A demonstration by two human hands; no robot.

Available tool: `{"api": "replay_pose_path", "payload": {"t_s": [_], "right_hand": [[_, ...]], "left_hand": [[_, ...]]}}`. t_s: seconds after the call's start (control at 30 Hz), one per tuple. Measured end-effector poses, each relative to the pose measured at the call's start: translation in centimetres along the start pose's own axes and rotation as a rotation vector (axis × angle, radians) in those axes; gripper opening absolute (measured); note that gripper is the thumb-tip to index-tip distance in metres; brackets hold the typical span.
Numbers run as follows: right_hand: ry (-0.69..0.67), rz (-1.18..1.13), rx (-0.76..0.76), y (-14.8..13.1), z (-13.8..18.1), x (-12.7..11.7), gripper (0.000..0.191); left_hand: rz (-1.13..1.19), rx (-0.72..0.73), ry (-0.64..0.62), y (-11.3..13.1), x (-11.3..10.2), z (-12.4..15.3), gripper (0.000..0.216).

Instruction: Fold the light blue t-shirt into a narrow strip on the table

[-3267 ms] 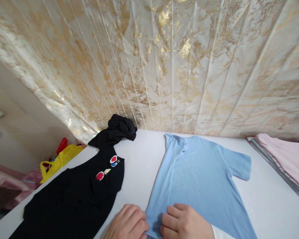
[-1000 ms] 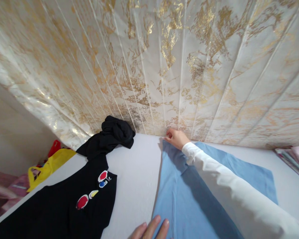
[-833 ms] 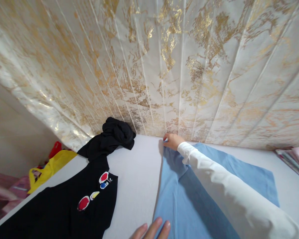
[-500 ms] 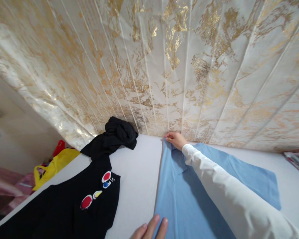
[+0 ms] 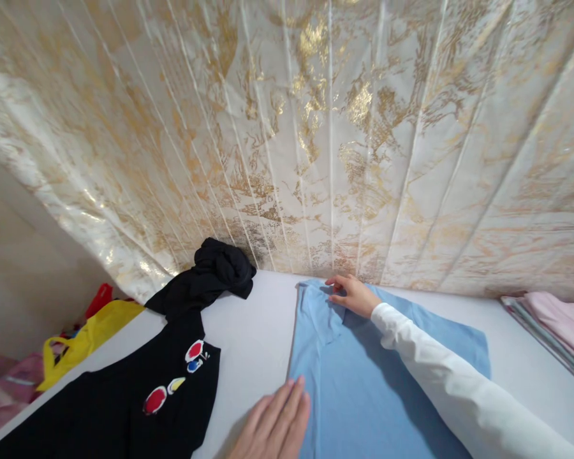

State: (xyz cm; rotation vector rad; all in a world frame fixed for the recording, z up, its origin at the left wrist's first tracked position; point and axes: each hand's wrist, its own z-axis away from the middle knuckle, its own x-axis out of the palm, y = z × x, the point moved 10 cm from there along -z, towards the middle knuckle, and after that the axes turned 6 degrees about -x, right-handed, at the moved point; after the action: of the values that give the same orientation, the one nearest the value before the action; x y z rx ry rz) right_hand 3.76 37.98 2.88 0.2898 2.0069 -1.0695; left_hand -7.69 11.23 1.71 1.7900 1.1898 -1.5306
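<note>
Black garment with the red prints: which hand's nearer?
Left. The left hand is at the left edge of the light-blue shirt, across a strip of white surface from the black garment; the right hand is farther off, by the shirt's far end.

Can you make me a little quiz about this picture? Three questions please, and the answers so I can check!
1. True or false: the left hand is lower in the picture than the right hand.

2. Which thing is the right hand at?
A) the black garment
B) the blue shirt
C) the yellow thing

3. Fill in the blank: on the folded stack at the picture's right edge, the top cloth is ____.

Key: 1. True; 2. B; 3. Pink
</note>
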Motion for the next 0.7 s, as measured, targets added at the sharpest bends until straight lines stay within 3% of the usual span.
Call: {"api": "replay_pose_path", "payload": {"t_s": [0.07, 0.13, 0.27, 0.37, 0.47, 0.6, 0.7], "right_hand": [[0.018, 0.015, 0.021, -0.6, 0.1, -0.3, 0.029], [0.044, 0.020, 0.049, -1.2, 0.1, -0.6, 0.027], [0.097, 0.055, 0.142, -1.0, 0.8, -1.6, 0.021], [0.079, 0.092, 0.216, 0.2, 1.7, -1.6, 0.016], [0.057, 0.107, 0.256, 1.0, 2.3, -1.3, 0.015], [0.069, 0.103, 0.283, 1.1, 2.6, -1.3, 0.008], [0.055, 0.099, 0.321, 1.2, 2.9, -1.3, 0.012]], "left_hand": [[0.103, -0.033, -0.122, -1.5, 0.0, -3.7, 0.078], [0.179, -0.182, -0.189, -3.8, 0.7, -7.6, 0.078], [0.255, -0.279, -0.191, -5.7, 3.4, -13.2, 0.072], [0.272, -0.312, -0.158, -6.8, 5.1, -14.2, 0.071], [0.324, -0.309, -0.093, -8.3, 5.0, -14.6, 0.060], [0.364, -0.363, 0.018, -12.8, 3.7, -16.8, 0.032], [0.382, -0.403, 0.070, -16.2, 4.0, -19.1, 0.022]]}}
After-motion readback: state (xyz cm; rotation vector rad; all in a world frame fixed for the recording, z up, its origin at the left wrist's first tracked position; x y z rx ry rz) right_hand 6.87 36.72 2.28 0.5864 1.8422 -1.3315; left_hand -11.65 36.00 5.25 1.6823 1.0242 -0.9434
